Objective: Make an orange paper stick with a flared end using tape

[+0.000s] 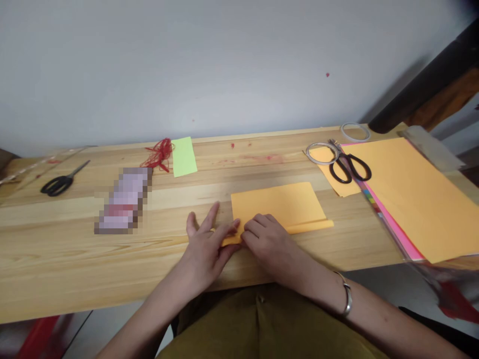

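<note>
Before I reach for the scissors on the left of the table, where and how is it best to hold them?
Probably by the black handles, with the left hand coming from the near side. The scissors lie flat with their loops toward you, while the blades point away to the right, so fingers can avoid the metal.

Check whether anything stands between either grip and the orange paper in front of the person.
Nothing visible does: the left grip and right grip both touch the orange paper directly, along its turned-up near edge. The lime-green paper and the right-hand pair of scissors lie apart from it.
</note>
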Demonstrator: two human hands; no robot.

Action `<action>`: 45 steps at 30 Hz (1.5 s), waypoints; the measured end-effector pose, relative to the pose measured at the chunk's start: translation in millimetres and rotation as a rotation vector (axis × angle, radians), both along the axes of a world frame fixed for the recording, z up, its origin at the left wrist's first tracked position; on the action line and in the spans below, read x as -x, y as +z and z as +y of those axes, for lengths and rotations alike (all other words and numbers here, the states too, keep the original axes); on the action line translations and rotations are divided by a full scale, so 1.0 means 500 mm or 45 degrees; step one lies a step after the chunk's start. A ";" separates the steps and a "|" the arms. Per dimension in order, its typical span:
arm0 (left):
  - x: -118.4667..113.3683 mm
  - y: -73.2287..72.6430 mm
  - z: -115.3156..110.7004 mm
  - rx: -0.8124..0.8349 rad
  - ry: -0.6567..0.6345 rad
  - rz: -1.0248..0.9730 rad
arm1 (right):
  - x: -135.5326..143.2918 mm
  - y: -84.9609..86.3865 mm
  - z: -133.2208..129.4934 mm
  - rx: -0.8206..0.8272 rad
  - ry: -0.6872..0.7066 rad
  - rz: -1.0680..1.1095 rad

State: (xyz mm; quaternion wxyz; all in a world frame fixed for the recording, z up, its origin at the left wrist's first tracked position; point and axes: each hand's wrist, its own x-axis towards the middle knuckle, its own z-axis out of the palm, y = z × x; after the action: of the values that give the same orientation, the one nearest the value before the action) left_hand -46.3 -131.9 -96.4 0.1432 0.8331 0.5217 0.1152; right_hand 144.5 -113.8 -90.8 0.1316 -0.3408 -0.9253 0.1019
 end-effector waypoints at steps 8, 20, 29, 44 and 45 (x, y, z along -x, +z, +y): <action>-0.001 -0.005 -0.002 -0.090 -0.045 -0.010 | 0.003 0.007 0.011 -0.013 0.053 -0.032; -0.004 0.001 -0.005 -0.056 -0.040 -0.005 | 0.007 0.007 0.025 0.105 -0.017 -0.067; -0.010 -0.001 -0.009 -0.052 0.001 -0.011 | -0.009 -0.016 0.007 0.068 -0.103 0.214; -0.011 0.003 -0.008 -0.036 0.022 -0.031 | -0.001 -0.016 0.014 0.041 -0.061 0.096; -0.011 0.002 -0.008 -0.041 0.024 -0.036 | -0.001 -0.016 0.015 0.038 -0.064 0.095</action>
State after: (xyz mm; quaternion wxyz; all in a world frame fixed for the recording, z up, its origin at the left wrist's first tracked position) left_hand -41.0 -136.0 -95.3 0.1361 0.8285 0.5257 0.1366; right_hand 145.0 -106.4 -98.9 0.1634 -0.3619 -0.9092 0.1251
